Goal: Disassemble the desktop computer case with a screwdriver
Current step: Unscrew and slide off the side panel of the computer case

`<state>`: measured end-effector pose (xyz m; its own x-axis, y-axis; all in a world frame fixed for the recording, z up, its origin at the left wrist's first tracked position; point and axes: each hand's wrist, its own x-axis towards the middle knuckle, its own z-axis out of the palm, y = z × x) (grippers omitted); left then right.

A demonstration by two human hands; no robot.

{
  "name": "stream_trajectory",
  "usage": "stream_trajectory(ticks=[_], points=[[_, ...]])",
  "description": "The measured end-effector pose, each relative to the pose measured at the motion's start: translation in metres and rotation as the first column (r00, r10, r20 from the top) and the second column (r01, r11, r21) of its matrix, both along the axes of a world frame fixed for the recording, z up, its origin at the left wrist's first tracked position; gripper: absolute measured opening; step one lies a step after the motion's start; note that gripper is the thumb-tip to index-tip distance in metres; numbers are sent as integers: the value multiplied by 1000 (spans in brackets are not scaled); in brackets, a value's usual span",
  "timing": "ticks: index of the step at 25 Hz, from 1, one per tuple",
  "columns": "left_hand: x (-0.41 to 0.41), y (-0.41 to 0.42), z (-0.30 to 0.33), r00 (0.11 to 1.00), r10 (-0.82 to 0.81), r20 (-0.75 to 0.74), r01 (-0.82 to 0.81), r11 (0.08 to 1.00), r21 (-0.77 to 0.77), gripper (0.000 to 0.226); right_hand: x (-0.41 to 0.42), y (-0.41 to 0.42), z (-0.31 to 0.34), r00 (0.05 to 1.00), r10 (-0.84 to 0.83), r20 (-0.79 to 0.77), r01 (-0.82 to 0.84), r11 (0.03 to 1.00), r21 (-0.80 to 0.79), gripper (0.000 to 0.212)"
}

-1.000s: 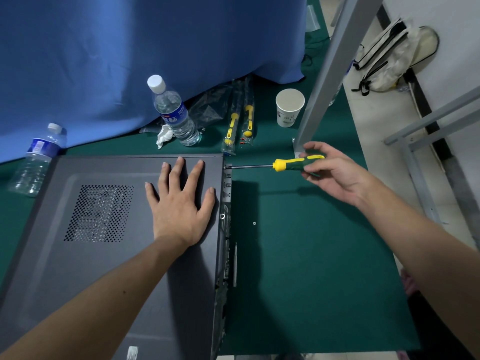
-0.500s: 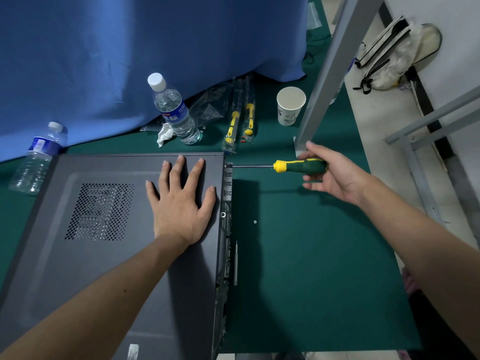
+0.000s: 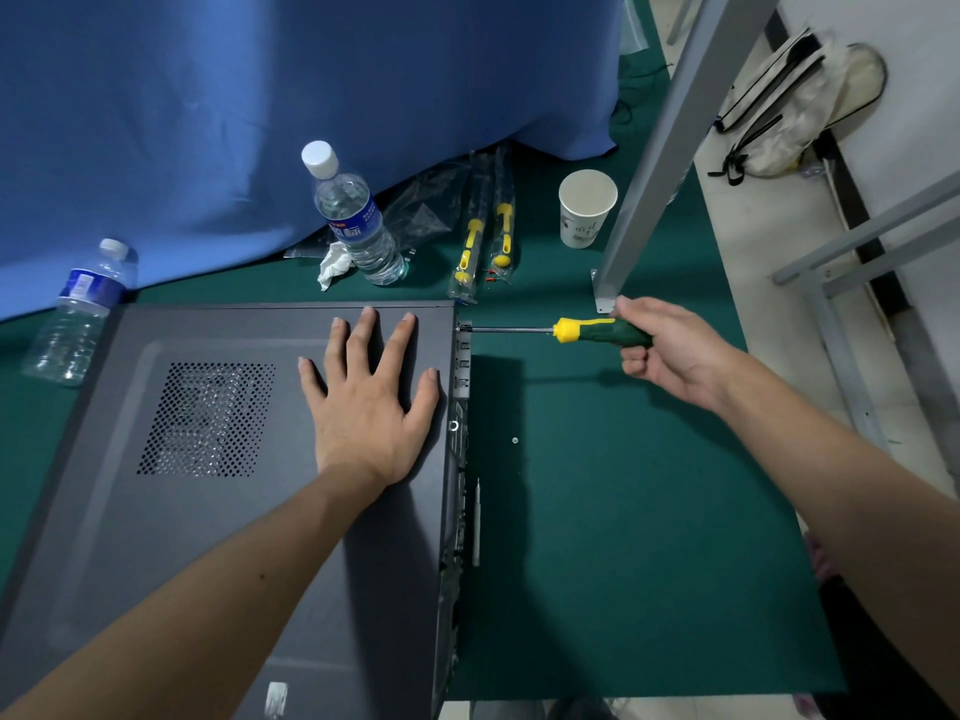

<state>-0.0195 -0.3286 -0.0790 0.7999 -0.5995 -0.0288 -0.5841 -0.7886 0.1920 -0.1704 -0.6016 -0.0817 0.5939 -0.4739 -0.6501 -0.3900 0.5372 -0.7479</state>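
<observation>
A dark grey computer case (image 3: 156,511) lies on its side on the green mat, its vented side panel facing up. My left hand (image 3: 369,402) presses flat on the panel near its right edge, fingers spread. My right hand (image 3: 670,350) grips the green and yellow handle of a screwdriver (image 3: 571,330). The shaft lies level and its tip touches the case's rear edge at the far top corner. A small loose screw (image 3: 515,440) lies on the mat to the right of the case.
Two water bottles (image 3: 353,220) (image 3: 78,314) stand behind the case by a blue curtain. Two bagged screwdrivers (image 3: 483,236) and a paper cup (image 3: 586,207) lie further back. A grey metal post (image 3: 654,153) rises just beyond my right hand. A thin metal strip (image 3: 476,522) lies along the case.
My right hand has shifted its hold on the handle, the fingers wrapping round it more fully. The screwdriver tip stays at the same corner. My left hand has not moved.
</observation>
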Motion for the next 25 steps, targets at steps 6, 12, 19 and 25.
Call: stream_trajectory(ticks=[6,12,19,25], points=[[0,1,-2,1000,-2,-1,2,1000,-9,63,0,-4,7,997,-54,45,48,992,119,6],[0,0,-2,1000,-3,-1,3,1000,6,64,1,4,6,976,-206,68,195,971,142,20],[0,1,-3,1000,-11,-13,11,1000,27,66,-2,13,8,996,-69,-48,70,998,5,18],[0,2,-2,1000,-14,-13,15,1000,18,64,-5,14,13,983,-170,76,169,985,20,2]])
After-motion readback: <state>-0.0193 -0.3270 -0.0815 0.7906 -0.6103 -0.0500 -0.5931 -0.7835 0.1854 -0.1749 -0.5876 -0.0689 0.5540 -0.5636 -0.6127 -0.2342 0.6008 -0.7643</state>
